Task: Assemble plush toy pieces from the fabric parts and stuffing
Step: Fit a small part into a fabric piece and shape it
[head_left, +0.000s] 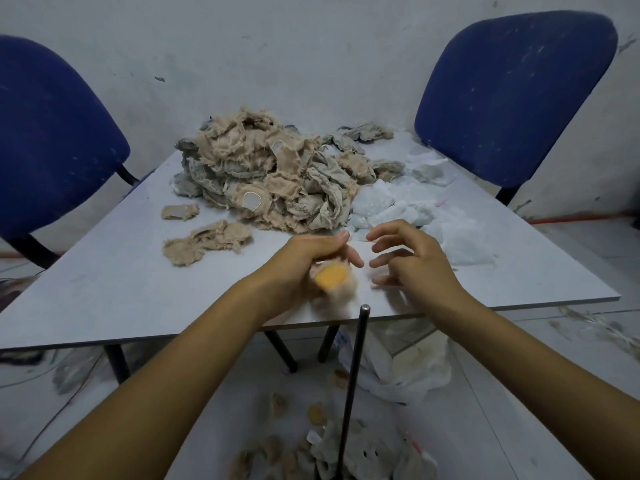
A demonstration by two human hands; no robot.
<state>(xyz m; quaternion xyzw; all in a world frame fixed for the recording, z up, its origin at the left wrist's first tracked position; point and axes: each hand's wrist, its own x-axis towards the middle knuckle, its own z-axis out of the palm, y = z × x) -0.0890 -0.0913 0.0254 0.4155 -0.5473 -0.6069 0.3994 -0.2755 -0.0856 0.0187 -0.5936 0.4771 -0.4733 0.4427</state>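
Note:
My left hand (308, 261) grips a small furry beige plush piece with a yellow-orange patch (334, 277), blurred, just above the table's near edge. My right hand (412, 263) hovers beside it to the right with fingers spread and relaxed, holding nothing. A big heap of beige and grey fabric parts (273, 174) lies at the table's far middle. White stuffing (426, 216) is spread to the right of the heap, behind my right hand. Two loose beige fabric pieces (204, 242) lie left of my hands.
The grey table (104, 285) stands against a white wall between two blue chairs (52, 140) (512, 98). A thin black rod (353, 386) rises in front of the table edge. Plush pieces (346, 452) and a white plastic bag (412, 368) lie on the floor below.

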